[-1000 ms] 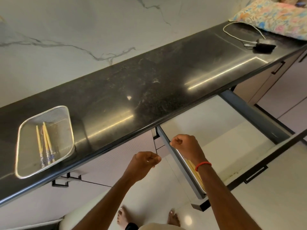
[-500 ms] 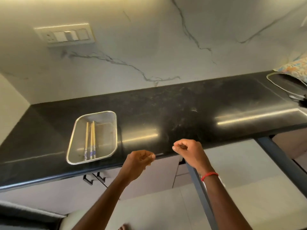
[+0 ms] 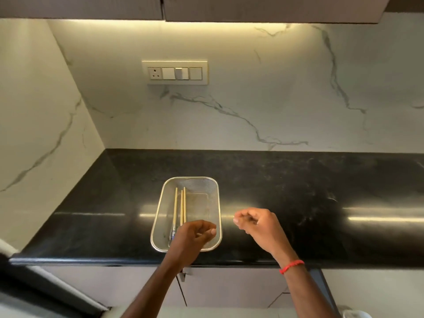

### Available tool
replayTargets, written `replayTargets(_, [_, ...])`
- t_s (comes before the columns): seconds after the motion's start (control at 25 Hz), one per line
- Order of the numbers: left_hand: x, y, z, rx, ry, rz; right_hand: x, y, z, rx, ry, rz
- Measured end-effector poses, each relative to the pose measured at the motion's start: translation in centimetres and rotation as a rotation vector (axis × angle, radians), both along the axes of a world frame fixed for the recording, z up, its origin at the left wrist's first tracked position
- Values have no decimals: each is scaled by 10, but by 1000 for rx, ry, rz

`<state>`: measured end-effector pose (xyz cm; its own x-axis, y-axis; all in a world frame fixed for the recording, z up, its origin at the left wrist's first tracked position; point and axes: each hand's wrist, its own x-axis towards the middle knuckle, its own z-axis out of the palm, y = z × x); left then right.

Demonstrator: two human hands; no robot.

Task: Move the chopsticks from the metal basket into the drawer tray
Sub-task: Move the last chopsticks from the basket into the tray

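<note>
A rectangular metal mesh basket stands on the black counter, close to its front edge. Three wooden chopsticks lie lengthwise along the left side of the basket. My left hand hovers over the basket's near end with its fingers curled together, and it hides the near ends of the chopsticks. My right hand, with a red band on the wrist, hangs over the counter just right of the basket, its fingers loosely closed on nothing. The drawer tray is out of view.
A marble wall closes the counter on the left and at the back, with a switch plate on it. Upper cabinets hang overhead. Cabinet fronts and a handle sit below the counter edge. A dark drawer side shows at the lower right.
The view has swung left from the open drawer to the basket. Both hands rose from below the counter edge; the left one is now over the basket, the right beside it.
</note>
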<state>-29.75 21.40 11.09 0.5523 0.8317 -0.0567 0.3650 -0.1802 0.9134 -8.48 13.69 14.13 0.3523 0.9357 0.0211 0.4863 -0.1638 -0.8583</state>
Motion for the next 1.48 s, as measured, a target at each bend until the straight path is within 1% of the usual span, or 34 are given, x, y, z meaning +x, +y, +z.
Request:
replayTargets(0.2, [-37,43,-7,-41,-25,109,-58,65,-21,-39,-40,61])
replayTargets(0.32, [-58,59,-16,-116,-41,169,-91,90,-47,-120,-78,46])
replayTargets(0.48, [-80,74,-28,-224,-88,257,-125,112,-75,-250,-96,84])
replayTargets(0.56, [-85,78,-30,-277,-131,277,-135,118,-87,-306,-66,87])
replayTargets(0.68, [-85,80,-29,-326,-164,267,-139,128,-95,-329,-25,49])
replayTargets(0.8, [-87,84,-27,-346,-173,235,-136,131,-93,-344,110,-9])
replayTargets(0.84, [-88,86,-25,-358,-181,238,-134,131,-92,-331,121,-31])
replayTargets(0.92, [-89,91,-22,-415,-212,247,-129,129,-87,-277,82,-53])
replayTargets(1.04, [-83,95,-20,-532,-253,229,-126,126,-72,-135,111,-84])
replayTargets(1.12, [-76,96,-18,-608,-262,190,-124,126,-64,-38,148,-103])
replayTargets(1.16, [-73,97,-17,-649,-268,164,-123,127,-61,5,138,-110])
replayTargets(1.32, [-69,103,-14,-795,-339,19,-119,128,-56,148,-53,-108])
replayTargets(1.4, [-71,106,-12,-813,-363,-50,-119,129,-53,189,-156,-97])
replayTargets(1.48, [-71,106,-11,-802,-355,-77,-121,132,-50,189,-194,-80])
